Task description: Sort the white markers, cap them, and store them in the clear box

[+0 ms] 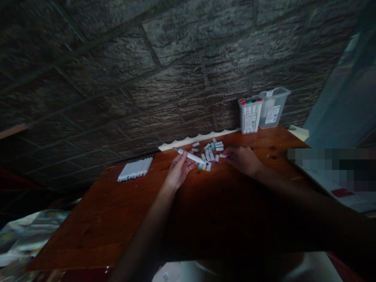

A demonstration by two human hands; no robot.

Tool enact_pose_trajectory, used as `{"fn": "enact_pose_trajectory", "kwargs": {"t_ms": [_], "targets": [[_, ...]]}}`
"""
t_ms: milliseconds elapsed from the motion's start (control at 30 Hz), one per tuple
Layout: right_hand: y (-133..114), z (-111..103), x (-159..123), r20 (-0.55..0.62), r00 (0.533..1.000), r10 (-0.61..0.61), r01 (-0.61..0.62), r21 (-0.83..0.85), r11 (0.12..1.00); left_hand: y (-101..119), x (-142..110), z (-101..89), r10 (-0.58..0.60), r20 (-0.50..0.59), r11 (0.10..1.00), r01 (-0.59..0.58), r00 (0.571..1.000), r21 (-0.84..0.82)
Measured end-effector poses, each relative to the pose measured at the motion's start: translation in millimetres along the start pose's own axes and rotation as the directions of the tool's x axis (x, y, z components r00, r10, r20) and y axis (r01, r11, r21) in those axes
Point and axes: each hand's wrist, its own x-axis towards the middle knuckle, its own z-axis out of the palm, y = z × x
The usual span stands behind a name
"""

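My left hand (178, 169) is closed round a white marker (190, 156), its bare tip pointing up to the left. My right hand (242, 159) pinches a small marker cap (223, 156) with a purple-pink end, just above the table. Between the hands lies a loose cluster of marker caps (210, 154), white with coloured ends in teal, green, yellow and purple. Farther left, a row of white markers (135, 169) lies side by side on the wooden table (123, 211).
At the back right stand a clear case (249, 116) filled with markers and a second clear case (273, 109). A wavy-edged white strip (196, 140) runs along the foot of the block wall (176, 90). Crumpled plastic (32, 231) lies at lower left, beyond the table.
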Motion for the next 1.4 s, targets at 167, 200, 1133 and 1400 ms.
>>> {"fn": "enact_pose_trajectory", "kwargs": {"t_ms": [167,200,1133,1400], "targets": [[-0.6,-1.7,-0.5,0.034,0.999,-0.01,0.014,-0.102,0.995,-0.9,1.5,-0.5,0.001,0.003,1.0,-0.001,1.0,-0.002],[-0.7,-1.9,-0.6,0.043,0.999,-0.013,0.018,-0.121,0.993,-1.0,1.8,-0.5,0.0,0.001,1.0,0.0,1.0,-0.005],[-52.0,5.8,-17.0,0.171,0.981,-0.094,-0.072,0.768,0.637,-2.6,-14.1,24.6,0.216,0.146,0.762,-0.261,0.965,0.592],[-49.4,5.3,-15.9,0.365,0.927,-0.089,-0.27,0.812,0.518,-3.2,-7.6,17.5,0.137,0.159,0.92,-0.185,0.978,0.345]]}}
